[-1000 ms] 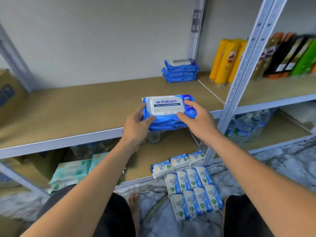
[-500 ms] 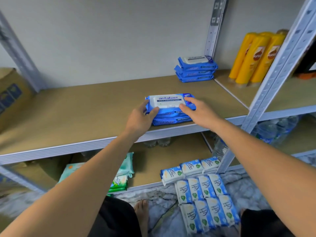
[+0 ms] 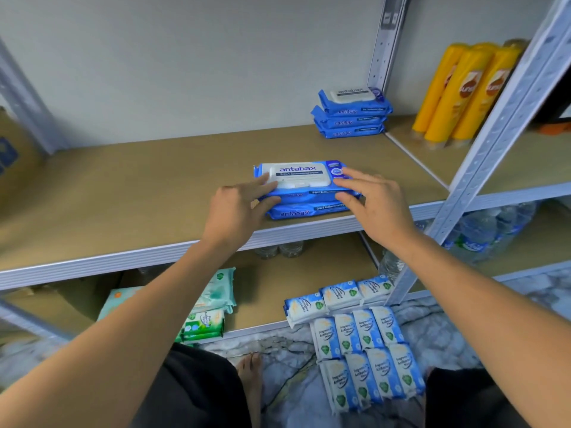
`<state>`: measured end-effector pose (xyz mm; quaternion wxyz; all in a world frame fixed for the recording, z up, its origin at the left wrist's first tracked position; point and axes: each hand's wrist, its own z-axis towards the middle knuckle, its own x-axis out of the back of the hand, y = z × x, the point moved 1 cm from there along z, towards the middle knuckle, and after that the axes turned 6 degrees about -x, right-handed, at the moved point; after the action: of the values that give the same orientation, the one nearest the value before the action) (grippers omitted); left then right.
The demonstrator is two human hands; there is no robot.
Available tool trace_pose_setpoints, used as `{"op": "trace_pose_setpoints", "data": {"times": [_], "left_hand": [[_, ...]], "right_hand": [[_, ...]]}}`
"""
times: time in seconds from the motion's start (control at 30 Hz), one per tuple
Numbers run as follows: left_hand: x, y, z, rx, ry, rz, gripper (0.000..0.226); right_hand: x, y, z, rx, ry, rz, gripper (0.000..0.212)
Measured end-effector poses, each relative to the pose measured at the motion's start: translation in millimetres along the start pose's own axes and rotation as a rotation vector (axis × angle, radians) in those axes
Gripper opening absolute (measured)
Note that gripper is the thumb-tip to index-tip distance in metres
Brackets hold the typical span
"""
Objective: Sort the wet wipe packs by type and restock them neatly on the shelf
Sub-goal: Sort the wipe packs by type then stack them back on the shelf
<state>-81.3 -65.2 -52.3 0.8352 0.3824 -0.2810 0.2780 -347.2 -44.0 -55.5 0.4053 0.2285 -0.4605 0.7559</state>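
Head view, looking down at a metal rack with wooden boards. On the middle shelf [image 3: 129,186], close to its front edge, two blue antabax packs [image 3: 304,193] stacked flat, lid side up. At the stack's left end, left hand [image 3: 238,208]: fingers nearly straight, laid on the top pack's lid edge, thumb against its front side, no firm clasp. At the right end, right hand [image 3: 377,205]: fingers spread and relaxed, tips touching the top pack's corner, thumb near its front. Farther back, beside the rear upright, a pile of three blue packs [image 3: 350,114]. To the right of that, yellow bottles [image 3: 457,91] standing upright. Down on the floor, small blue-and-white packs [image 3: 364,344] in rows; on the bottom shelf, green packs [image 3: 204,324].
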Motion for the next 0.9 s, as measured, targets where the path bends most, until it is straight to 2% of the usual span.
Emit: {"op": "trace_pose_setpoints", "data": {"times": [0.1, 0.17, 0.3, 0.47, 0.67, 0.8, 0.9], "left_hand": [[-7, -1, -10, 0.153, -0.034, -0.068, 0.078], [-12, 0, -15, 0.217, -0.074, -0.12, 0.088], [-14, 3, -15, 0.272, -0.02, -0.168, 0.076], [-13, 4, -14, 0.198, -0.066, -0.096, 0.076], [-14, -2, -3, 0.366, 0.067, -0.221, 0.056], [-14, 1, -4, 0.294, 0.082, -0.196, 0.049], [-13, 2, -12, 0.162, 0.036, -0.186, 0.066]], "right_hand": [[-1, 1, -8, -0.141, -0.081, 0.062, 0.063], [-3, 2, -12, -0.221, -0.118, 0.034, 0.066], [-3, 1, -12, -0.274, -0.115, 0.023, 0.06], [1, 5, -11, -0.246, -0.134, 0.124, 0.064], [3, 6, -3, -0.297, -0.092, 0.203, 0.046], [5, 7, -3, -0.259, -0.085, 0.209, 0.048], [5, 6, -7, -0.154, -0.094, 0.104, 0.066]]}}
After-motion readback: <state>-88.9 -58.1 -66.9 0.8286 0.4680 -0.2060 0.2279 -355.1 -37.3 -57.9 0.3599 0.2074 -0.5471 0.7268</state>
